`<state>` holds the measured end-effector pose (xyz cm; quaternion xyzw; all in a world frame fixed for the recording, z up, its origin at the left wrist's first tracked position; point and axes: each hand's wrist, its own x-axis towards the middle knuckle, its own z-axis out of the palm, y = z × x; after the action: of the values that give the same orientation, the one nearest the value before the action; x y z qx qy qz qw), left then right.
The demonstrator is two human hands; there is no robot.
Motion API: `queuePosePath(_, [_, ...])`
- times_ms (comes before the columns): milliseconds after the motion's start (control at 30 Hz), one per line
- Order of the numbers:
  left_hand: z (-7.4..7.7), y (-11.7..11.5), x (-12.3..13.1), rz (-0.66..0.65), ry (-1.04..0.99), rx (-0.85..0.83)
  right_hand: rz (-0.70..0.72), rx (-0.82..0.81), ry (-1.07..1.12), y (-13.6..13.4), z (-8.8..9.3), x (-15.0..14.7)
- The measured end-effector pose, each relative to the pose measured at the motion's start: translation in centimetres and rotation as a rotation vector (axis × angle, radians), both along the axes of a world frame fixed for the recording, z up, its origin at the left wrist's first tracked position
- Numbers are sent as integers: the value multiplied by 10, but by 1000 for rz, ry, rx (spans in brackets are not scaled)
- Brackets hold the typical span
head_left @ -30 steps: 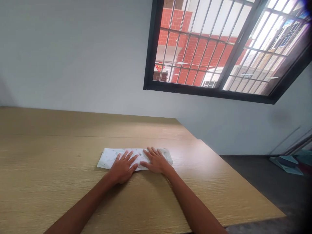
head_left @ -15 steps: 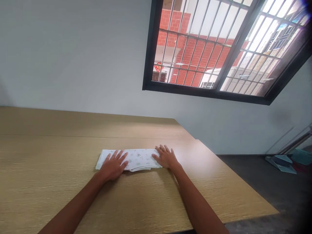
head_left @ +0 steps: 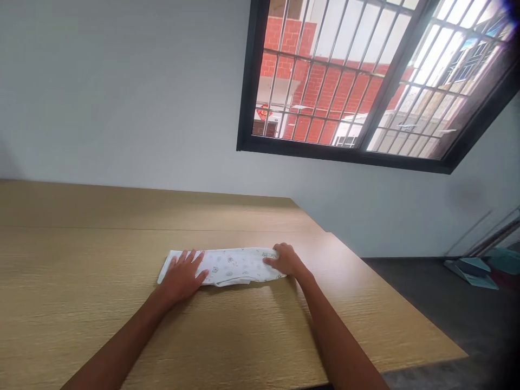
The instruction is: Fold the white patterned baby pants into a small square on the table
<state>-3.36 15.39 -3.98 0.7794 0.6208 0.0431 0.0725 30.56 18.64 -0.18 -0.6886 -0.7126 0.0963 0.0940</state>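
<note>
A white folded cloth [head_left: 238, 265] with small printed figures lies lengthwise across the wooden table, perhaps a garment. On its left end my left hand [head_left: 182, 275] rests flat, fingers spread. My right hand [head_left: 287, 261] is closed round the right end, with the thumb on top and the other fingers curled over the far edge, their tips hidden. That right end looks slightly raised. Along the near edge of the cloth, a few layers show unevenly.
The wooden table [head_left: 81, 303] reaches to a pale wall [head_left: 122, 97] with a barred, dark-framed window [head_left: 345, 146]. Its right edge slants toward me, with dark floor [head_left: 414, 287] beyond. A bluish dustpan-like object [head_left: 473, 276] lies on the floor at far right.
My right hand has slid right and curled from lying flat to gripping the cloth's end, more of which now shows. My left hand has shifted slightly left, still flat.
</note>
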Motion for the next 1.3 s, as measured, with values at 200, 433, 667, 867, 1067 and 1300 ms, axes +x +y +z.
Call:
queuePosePath(200, [5, -12, 17, -380, -169, 22, 15, 27, 158, 1, 1, -1])
queuePosePath(433, [-2, -18, 27, -437, -178, -6, -5, -180, 413, -8, 21, 10])
queuePosePath(667, [6, -22, 32, -445, -383, -137, 54, -255, 919, -18, 41, 26])
queuePosePath(867, [19, -17, 58, -143, -1277, -463, -20, -133, 1207, -19, 63, -23])
queuePosePath(1067, [45, 7, 9, 2, -1860, -618, 33, -7, 1413, -17, 67, -141])
queuePosePath(1300, [37, 22, -34, 172, -1492, -537, 150, 217, 1016, -17, 15, -187])
